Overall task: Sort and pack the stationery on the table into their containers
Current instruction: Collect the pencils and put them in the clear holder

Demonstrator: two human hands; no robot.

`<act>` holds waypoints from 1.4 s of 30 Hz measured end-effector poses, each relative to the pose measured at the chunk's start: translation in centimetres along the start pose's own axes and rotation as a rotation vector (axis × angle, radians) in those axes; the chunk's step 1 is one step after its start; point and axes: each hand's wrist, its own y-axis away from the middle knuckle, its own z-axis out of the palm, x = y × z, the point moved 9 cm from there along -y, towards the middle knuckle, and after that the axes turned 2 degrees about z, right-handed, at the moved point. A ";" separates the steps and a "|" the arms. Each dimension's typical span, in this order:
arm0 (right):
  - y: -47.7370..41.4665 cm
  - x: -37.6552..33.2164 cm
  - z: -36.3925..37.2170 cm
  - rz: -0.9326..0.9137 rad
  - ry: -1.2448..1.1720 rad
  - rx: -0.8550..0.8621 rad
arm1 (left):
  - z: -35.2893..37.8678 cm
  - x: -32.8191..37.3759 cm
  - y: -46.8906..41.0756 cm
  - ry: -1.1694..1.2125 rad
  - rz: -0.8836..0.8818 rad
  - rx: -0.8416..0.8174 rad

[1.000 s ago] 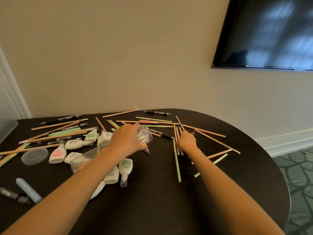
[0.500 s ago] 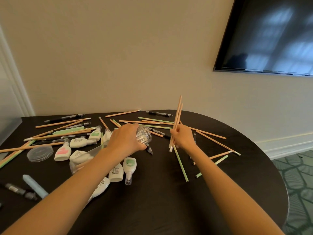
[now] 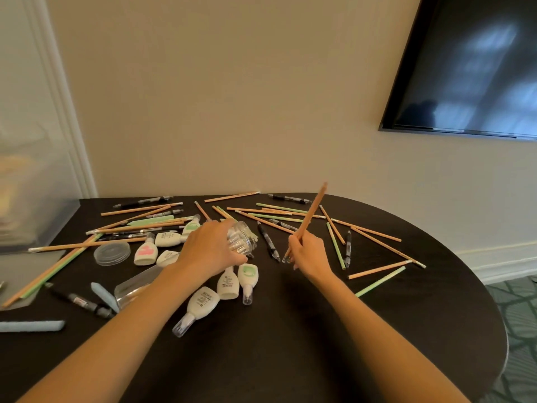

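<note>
pencils [image 3: 309, 219], a small orange bunch, stand tilted in the right hand [image 3: 308, 254], upper ends leaning toward one o'clock, lower ends just above the dark bench [image 3: 290, 330] near its middle. the right fingers [image 3: 296, 242] are curled and pinch the bunch low on its length. at nine o'clock of that hand the left hand [image 3: 207, 248] lies over a clear jar [image 3: 242, 238], fingers curled round its ribbed side. a black pen [image 3: 268, 241] lies on the bench between the two hands. at six o'clock of the jar three white bottles [image 3: 228, 285] with clear caps lie close together; more of them lie at nine o'clock, beside a clear round lid [image 3: 112, 253]. loose orange and green pencils [image 3: 366, 230] and more pens spread across the far bench from nine o'clock to three o'clock. pale blue sticks [image 3: 104, 296] lie at eight o'clock. a dark screen [image 3: 470, 68] hangs on the wall at two o'clock.
</note>
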 end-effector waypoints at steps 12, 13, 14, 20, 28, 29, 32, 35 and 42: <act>3.2 -3.5 3.2 -0.253 0.685 -0.231 | -2.8 -3.1 1.9 0.114 -0.070 0.070; 3.4 -3.7 3.2 -0.275 0.695 -0.221 | -3.0 -3.1 2.1 0.101 -0.070 0.073; 3.6 -4.2 3.0 -0.296 0.709 -0.188 | -3.1 -3.1 2.2 0.088 -0.068 0.071; 3.5 -6.0 1.0 -0.319 0.670 0.019 | -3.7 -3.9 3.1 0.051 -0.085 0.082; 4.5 -8.4 1.2 -0.488 0.867 0.190 | -3.7 -4.1 3.4 0.111 -0.077 0.038; 4.8 -9.3 1.4 -0.519 0.892 0.231 | -3.5 -3.9 3.4 0.109 -0.063 0.022; 5.5 -11.9 1.5 -0.553 0.816 0.350 | -3.2 -3.8 3.6 0.117 -0.046 -0.012; 4.8 -11.7 2.7 -0.344 0.481 0.159 | -3.3 -4.1 3.6 0.111 -0.054 -0.005; 6.5 -11.6 7.7 -0.029 -0.564 -0.508 | -3.8 -5.9 3.5 0.012 -0.118 0.035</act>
